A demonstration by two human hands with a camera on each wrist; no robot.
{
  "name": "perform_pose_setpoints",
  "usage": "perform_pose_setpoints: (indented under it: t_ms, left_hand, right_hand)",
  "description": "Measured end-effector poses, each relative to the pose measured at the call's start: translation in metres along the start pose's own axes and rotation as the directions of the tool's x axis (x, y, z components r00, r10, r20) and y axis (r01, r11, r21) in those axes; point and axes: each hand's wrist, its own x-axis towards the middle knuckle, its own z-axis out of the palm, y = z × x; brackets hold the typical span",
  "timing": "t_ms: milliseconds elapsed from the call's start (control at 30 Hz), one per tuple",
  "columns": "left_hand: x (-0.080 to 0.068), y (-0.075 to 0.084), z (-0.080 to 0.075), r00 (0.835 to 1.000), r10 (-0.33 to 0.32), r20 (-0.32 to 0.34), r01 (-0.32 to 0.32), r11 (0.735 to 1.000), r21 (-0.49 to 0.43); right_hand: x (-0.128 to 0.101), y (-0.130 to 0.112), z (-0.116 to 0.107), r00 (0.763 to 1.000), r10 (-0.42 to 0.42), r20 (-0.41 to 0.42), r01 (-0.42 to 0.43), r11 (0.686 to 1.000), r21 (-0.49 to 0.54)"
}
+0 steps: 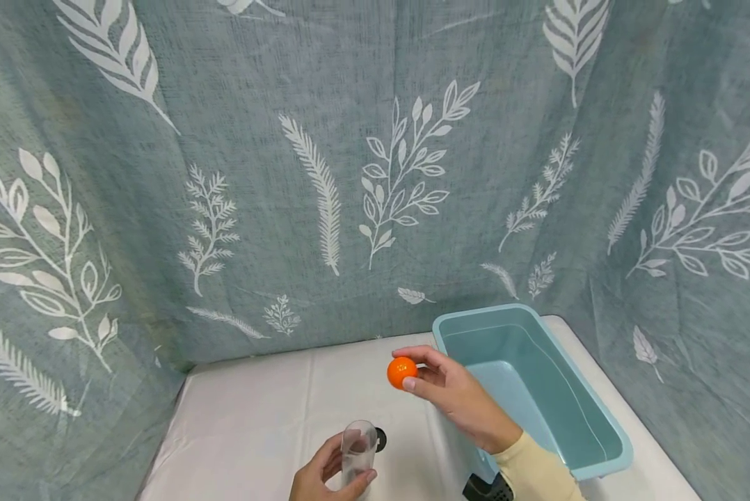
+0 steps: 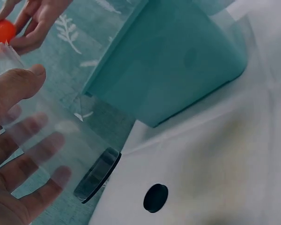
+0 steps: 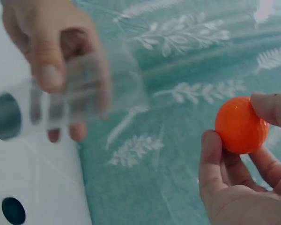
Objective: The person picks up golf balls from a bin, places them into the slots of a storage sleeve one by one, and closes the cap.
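My right hand [image 1: 440,383] pinches a small orange ball [image 1: 402,371] between thumb and fingertips, held in the air above the white table just left of the teal tub. The ball [image 3: 240,124] fills the right of the right wrist view, and shows at the top left corner of the left wrist view as well [image 2: 2,32]. Lower down, my left hand [image 1: 325,476] grips a clear plastic cup [image 1: 359,452], its fingers wrapped round the cup's wall [image 2: 47,140]. The cup [image 3: 79,93] is lifted and tilted, below and left of the ball.
A teal plastic tub [image 1: 531,390] stands empty at the table's right. A small black disc [image 2: 155,198] lies on the white table [image 1: 256,410] beside the cup. A leaf-patterned teal curtain [image 1: 350,174] closes off the back and sides.
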Motion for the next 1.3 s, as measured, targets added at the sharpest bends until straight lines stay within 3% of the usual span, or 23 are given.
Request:
perform_pose_setpoints:
  t_ms: [167,367,600,967,1200,1300]
  left_hand:
    - [-0.005,0.006,-0.001,1.000,0.018,0.010,-0.018,1.000,-0.013]
    - [-0.007,0.012,-0.002,0.999,0.037,0.022,-0.037,0.999,-0.004]
    - [-0.008,0.014,-0.003,0.999,0.044,0.022,-0.043,0.999,-0.025]
    - [-0.007,0.013,-0.004,0.999,0.035,0.022,-0.034,0.998,-0.046]
    - [-0.007,0.011,-0.005,0.994,0.106,0.008,-0.105,0.991,-0.078]
    - [-0.007,0.010,-0.005,0.994,0.106,0.010,-0.105,0.992,-0.075]
  right_hand:
    - [-0.003,0.013,0.028,0.993,-0.068,0.094,0.063,0.997,0.053]
    - [-0.006,0.023,0.043,0.980,-0.142,0.137,0.126,0.985,0.119]
    - [-0.009,0.032,0.049,0.974,-0.137,0.178,0.124,0.989,0.080]
    - [-0.006,0.043,0.051,0.947,-0.238,0.214,0.245,0.969,-0.006]
    - [-0.003,0.041,0.051,0.946,-0.221,0.239,0.232,0.973,-0.015]
    - [-0.002,0.041,0.050,0.947,-0.215,0.238,0.225,0.974,-0.013]
